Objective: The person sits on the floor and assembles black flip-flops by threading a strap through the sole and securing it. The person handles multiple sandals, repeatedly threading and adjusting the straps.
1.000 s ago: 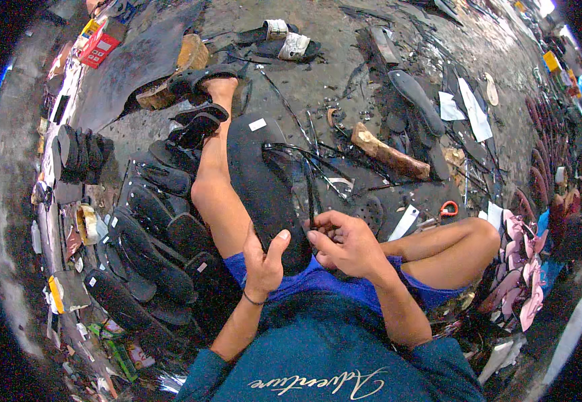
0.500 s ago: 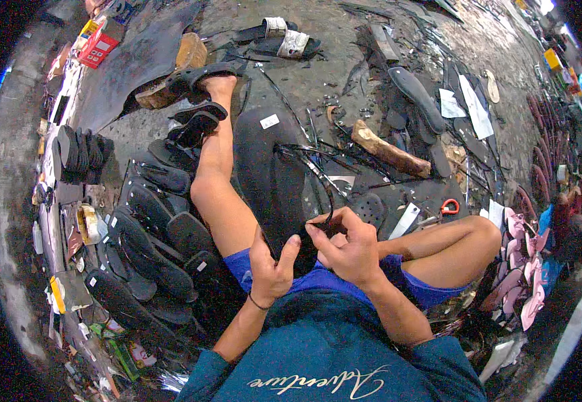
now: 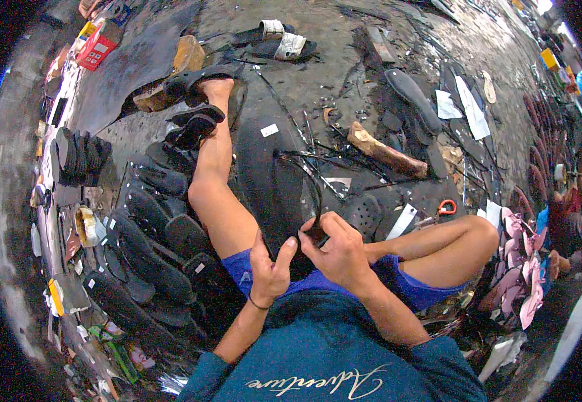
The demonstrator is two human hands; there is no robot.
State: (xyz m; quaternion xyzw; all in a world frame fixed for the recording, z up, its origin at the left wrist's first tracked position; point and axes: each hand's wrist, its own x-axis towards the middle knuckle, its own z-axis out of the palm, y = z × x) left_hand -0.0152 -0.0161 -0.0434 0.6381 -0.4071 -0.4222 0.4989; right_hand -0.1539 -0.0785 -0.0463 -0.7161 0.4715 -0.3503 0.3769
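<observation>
A large black flip-flop sole (image 3: 256, 167) with a small white sticker near its far end lies between my legs, its near end at my hands. My left hand (image 3: 269, 273) grips that near end at its left edge, thumb on top. From the middle of the sole a thin black strap (image 3: 317, 195) curves toward me. The fingers of my right hand (image 3: 339, 253) are pinched on the strap's loose end, close to the sole's right edge. Whether the strap's tip touches the sole is hidden by my fingers.
Many black soles (image 3: 150, 251) are heaped at left. To the right lie a wooden stick (image 3: 386, 151), a perforated black clog (image 3: 363, 213), a red-orange handled tool (image 3: 446, 207) and pink straps (image 3: 522, 281). White-banded slides (image 3: 289, 45) sit at the far side.
My right hand has shifted slightly left with the strap, so the strap bends closer to the sole. My left hand stays nearly where it was.
</observation>
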